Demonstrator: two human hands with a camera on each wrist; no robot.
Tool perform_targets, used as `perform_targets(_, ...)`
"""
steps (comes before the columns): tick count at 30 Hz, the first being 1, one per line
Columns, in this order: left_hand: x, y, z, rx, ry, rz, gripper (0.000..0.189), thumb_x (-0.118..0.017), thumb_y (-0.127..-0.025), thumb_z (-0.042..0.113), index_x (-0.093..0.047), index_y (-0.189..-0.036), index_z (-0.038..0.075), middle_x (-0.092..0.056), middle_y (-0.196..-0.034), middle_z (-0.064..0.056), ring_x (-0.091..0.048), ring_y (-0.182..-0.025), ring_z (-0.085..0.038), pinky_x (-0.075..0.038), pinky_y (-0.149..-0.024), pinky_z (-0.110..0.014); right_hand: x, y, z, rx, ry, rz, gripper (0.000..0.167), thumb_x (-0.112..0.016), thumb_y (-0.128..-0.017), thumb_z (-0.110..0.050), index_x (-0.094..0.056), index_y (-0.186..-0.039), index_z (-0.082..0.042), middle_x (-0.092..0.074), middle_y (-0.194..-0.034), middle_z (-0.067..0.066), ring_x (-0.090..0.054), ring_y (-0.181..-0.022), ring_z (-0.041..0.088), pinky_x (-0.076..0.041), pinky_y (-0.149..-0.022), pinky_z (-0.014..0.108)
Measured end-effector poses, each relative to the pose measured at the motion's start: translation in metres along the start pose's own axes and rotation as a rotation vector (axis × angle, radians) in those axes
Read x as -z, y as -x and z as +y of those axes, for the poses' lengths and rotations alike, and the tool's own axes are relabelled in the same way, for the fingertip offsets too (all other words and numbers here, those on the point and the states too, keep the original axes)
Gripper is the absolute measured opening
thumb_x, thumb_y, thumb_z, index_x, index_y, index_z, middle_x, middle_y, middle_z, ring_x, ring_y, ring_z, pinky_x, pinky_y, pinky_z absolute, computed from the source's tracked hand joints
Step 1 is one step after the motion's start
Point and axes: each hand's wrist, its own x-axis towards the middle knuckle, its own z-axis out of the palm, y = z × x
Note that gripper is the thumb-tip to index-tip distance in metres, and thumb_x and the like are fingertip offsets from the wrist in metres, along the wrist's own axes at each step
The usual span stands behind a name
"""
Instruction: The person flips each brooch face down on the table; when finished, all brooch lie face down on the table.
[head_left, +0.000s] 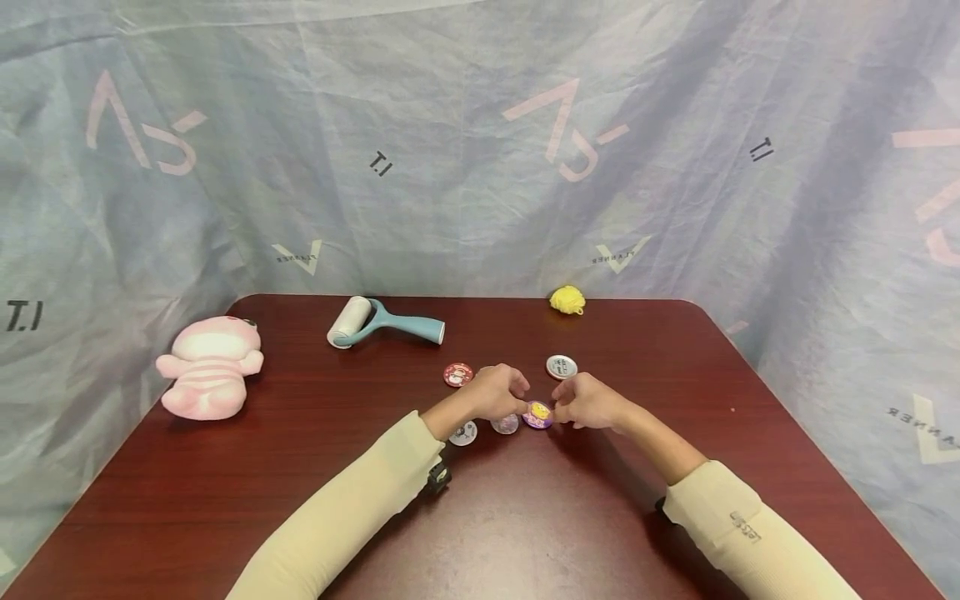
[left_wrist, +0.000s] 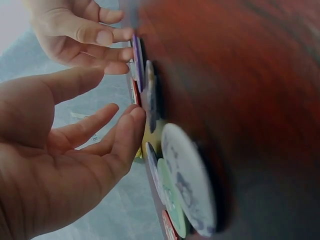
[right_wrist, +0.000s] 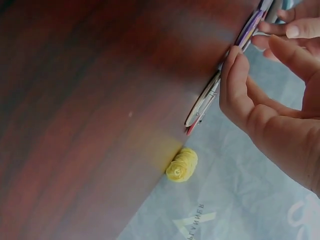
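A round purple pin badge with a yellow figure [head_left: 537, 414] lies flat on the table between my two hands. My left hand [head_left: 497, 393] hovers over the badges, thumb and fingers apart, fingertips near the purple badge's left edge. Close to its right edge are the fingertips of my right hand [head_left: 591, 402]; whether they touch it I cannot tell. A greyish badge [head_left: 506, 424] lies just below my left hand, and a white badge with a dark drawing [left_wrist: 187, 177] is nearer its wrist. In the left wrist view a green badge [left_wrist: 172, 200] shows behind the white one.
A red badge [head_left: 457, 375] and a silver-rimmed white badge [head_left: 562, 367] lie farther back. Along the table's rear are a blue-handled lint roller [head_left: 405, 325] and a yellow mesh ball [head_left: 567, 300]. A pink plush toy [head_left: 210, 367] lies at the left edge. Grey cloth [head_left: 450, 167] hangs behind.
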Motion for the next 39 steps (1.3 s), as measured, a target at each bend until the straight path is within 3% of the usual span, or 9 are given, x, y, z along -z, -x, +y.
perform_targets(8, 0.000, -0.003, 0.002, 0.008, -0.031, -0.020, 0.033, -0.077, -0.083, 0.020, -0.072, -0.111, 0.004, -0.075, -0.099, -0.001, -0.067, -0.097, -0.015, -0.047, -0.091, -0.027, 0.000, -0.002, 0.001, 0.025, -0.010, -0.023, 0.035, -0.068, -0.084, -0.002, -0.058, -0.112, 0.017, -0.070, -0.083, 0.010, -0.066, -0.077, 0.017, -0.058, -0.068, 0.035)
perform_targets(19, -0.003, -0.008, 0.001, 0.057, 0.037, -0.047, 0.030, -0.079, -0.081, 0.016, -0.072, -0.107, 0.003, -0.074, -0.084, 0.003, -0.064, -0.078, -0.005, -0.049, -0.077, -0.020, -0.002, -0.004, 0.001, 0.013, 0.025, -0.002, 0.032, -0.071, -0.082, -0.001, -0.061, -0.108, 0.015, -0.071, -0.083, 0.009, -0.067, -0.074, 0.017, -0.058, -0.067, 0.034)
perform_targets(29, -0.008, -0.012, 0.002, 0.084, 0.004, -0.039, 0.030, -0.082, -0.079, 0.017, -0.073, -0.105, 0.005, -0.074, -0.083, 0.004, -0.066, -0.079, -0.007, -0.050, -0.077, -0.021, -0.012, -0.008, 0.004, -0.007, 0.073, 0.059, 0.033, -0.080, -0.074, 0.000, -0.064, -0.101, 0.011, -0.065, -0.080, 0.006, -0.062, -0.064, 0.013, -0.056, -0.060, 0.028)
perform_targets(39, -0.007, -0.014, 0.002, 0.091, -0.016, -0.038, 0.028, -0.082, -0.078, 0.018, -0.074, -0.102, 0.007, -0.071, -0.084, 0.003, -0.060, -0.082, -0.011, -0.050, -0.077, -0.024, -0.012, -0.007, -0.002, -0.002, 0.153, 0.077, 0.046, -0.089, -0.070, -0.012, -0.064, -0.103, 0.008, -0.065, -0.081, 0.006, -0.062, -0.060, 0.013, -0.054, -0.058, 0.027)
